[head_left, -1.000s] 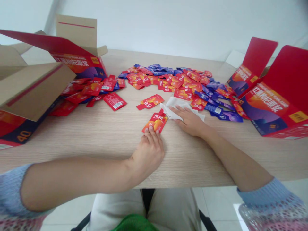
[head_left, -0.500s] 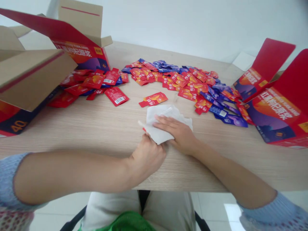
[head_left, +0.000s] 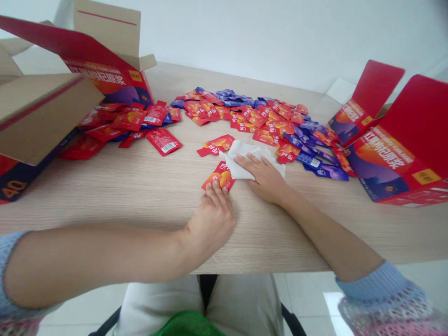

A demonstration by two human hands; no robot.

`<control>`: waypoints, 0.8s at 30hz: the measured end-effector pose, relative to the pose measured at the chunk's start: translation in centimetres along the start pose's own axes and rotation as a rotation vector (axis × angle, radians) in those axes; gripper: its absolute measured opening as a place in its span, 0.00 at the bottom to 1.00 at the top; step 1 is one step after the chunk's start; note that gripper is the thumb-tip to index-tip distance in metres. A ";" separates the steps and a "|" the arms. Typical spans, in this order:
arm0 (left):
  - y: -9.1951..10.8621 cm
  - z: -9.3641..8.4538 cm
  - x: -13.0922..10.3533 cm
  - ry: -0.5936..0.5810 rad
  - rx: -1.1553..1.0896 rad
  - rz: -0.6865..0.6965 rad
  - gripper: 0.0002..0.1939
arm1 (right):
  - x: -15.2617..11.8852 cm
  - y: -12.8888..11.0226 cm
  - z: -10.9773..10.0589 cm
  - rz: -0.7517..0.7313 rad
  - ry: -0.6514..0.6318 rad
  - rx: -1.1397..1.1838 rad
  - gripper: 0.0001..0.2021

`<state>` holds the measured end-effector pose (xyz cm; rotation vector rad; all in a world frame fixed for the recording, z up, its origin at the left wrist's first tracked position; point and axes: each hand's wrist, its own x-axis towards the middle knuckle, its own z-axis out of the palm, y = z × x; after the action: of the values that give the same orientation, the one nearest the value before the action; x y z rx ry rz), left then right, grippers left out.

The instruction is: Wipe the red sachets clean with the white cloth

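Observation:
Near the middle of the table lies a red sachet (head_left: 221,174) with orange fruit printed on it. My left hand (head_left: 216,212) has its bent fingers over the sachet's near end; the thumb is hidden. My right hand (head_left: 263,179) rests flat on a crumpled white wipe (head_left: 241,161), fingers stretched out. The wipe is on the table, just right of the sachet and touching or overlapping its right edge. Slightly farther back, another red sachet (head_left: 217,145) lies alone.
A long heap of red and purple sachets (head_left: 261,116) curves across the back and right. A smaller pile (head_left: 131,119) lies at left, beside two open cartons (head_left: 112,79). Two more red cartons (head_left: 388,163) stand at the right. The table's front edge runs above my lap.
My right hand and the wipe have slid away from my left hand, uncovering the red sachet beneath. My left fingers have loosened from a fist to lie along the sachet. The view has shifted slightly.

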<state>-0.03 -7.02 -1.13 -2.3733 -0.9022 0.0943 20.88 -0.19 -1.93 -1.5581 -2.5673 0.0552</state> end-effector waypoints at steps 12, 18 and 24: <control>0.4 0.1 -0.6 0.104 0.059 -0.089 0.16 | -2.0 -1.7 0.0 0.270 0.429 0.299 0.24; 0.8 0.4 -0.9 0.106 -0.111 -0.080 0.12 | -0.7 -5.3 0.1 -0.426 0.046 0.364 0.31; 0.2 -0.1 -1.2 0.138 -0.121 -0.164 0.21 | 0.5 -0.7 0.4 -0.142 0.034 0.155 0.34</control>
<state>-0.81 -7.90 -1.29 -2.3707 -1.0567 -0.1916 19.95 -0.05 -2.18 -1.3091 -2.5715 0.2052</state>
